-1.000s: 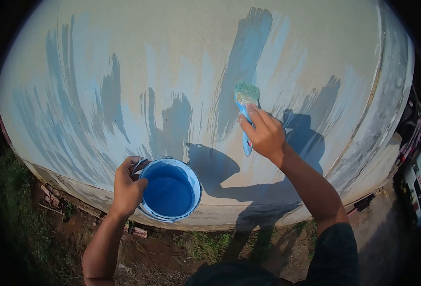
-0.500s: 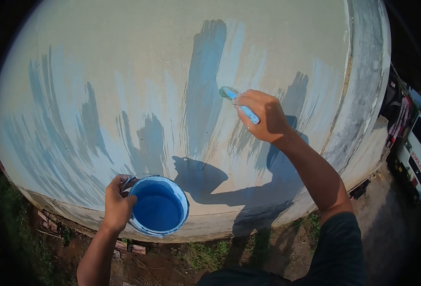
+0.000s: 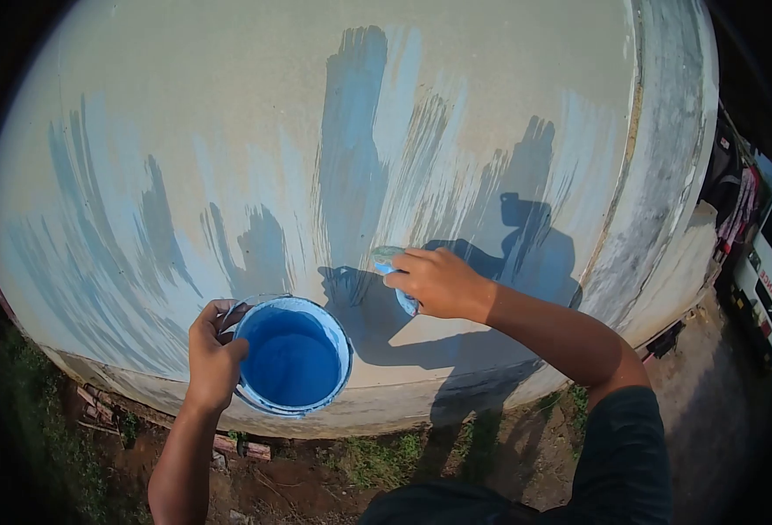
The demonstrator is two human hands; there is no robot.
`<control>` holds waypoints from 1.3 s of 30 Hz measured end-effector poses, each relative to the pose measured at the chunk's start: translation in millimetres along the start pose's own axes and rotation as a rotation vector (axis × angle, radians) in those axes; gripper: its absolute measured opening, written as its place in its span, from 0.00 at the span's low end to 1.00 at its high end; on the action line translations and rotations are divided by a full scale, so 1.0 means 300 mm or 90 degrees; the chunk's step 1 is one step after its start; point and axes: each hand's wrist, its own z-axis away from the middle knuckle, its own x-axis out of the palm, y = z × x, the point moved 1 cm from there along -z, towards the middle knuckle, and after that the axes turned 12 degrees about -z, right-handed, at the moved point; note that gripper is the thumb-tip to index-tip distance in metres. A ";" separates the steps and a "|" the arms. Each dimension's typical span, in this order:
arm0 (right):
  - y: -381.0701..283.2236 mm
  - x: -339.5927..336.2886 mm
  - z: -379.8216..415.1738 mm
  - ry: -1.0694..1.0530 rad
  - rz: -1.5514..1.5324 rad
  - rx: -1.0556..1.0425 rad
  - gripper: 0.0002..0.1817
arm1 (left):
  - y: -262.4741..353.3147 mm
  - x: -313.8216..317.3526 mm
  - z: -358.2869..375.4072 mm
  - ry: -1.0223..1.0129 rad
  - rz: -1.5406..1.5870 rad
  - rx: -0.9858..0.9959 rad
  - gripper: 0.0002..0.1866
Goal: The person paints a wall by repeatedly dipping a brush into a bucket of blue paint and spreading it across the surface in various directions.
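Sunlight falls across a pale wall (image 3: 185, 52) streaked with blue, bounded along its right edge by a weathered grey pillar (image 3: 674, 114); past that stands a white vehicle (image 3: 758, 280), and grass (image 3: 386, 459) and bare soil (image 3: 316, 499) lie below the wall's lower edge. Near that lower edge, left of its middle, the left hand (image 3: 215, 354) holds a bucket (image 3: 345, 350) of blue paint (image 3: 294, 367), its fingers curled at the rim beside the wire handle (image 3: 244, 301), the thumb against the side. Above and to the right of the bucket, the right hand (image 3: 443, 282) has its fingers clamped on the brush (image 3: 405, 299), bristles towards the wall; whether they touch it I cannot tell. Since the bucket seems gripped at one side only, a loosened thumb or a knock from the brush could tip it and spill paint on the soil. Too wet a brush might drip or run down the wall, and the person's own shadow (image 3: 539, 236) could hide thin patches among the streaks.
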 end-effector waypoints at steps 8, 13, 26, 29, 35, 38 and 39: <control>0.109 -0.250 -0.209 0.393 0.292 -0.045 0.16 | -0.111 -0.035 0.080 0.040 0.015 -0.060 0.24; -0.023 0.241 -0.148 0.350 0.242 -0.095 0.10 | -0.180 -0.104 0.119 0.079 -0.001 -0.079 0.24; -0.123 0.152 -0.359 0.226 -0.024 -0.012 0.23 | -0.343 -0.257 0.201 0.091 -0.025 -0.095 0.24; -0.101 0.028 -0.484 0.405 0.119 -0.029 0.21 | -0.381 -0.283 0.192 0.082 -0.037 -0.047 0.24; -0.178 0.417 -0.454 0.381 0.245 -0.046 0.08 | -0.450 -0.368 0.202 0.066 -0.005 -0.023 0.24; -0.292 0.679 -0.319 0.134 0.169 -0.147 0.07 | -0.469 -0.418 0.199 0.049 -0.002 -0.056 0.23; -0.303 0.715 -0.290 0.131 0.171 -0.148 0.07 | -0.481 -0.427 0.199 0.049 0.002 -0.056 0.23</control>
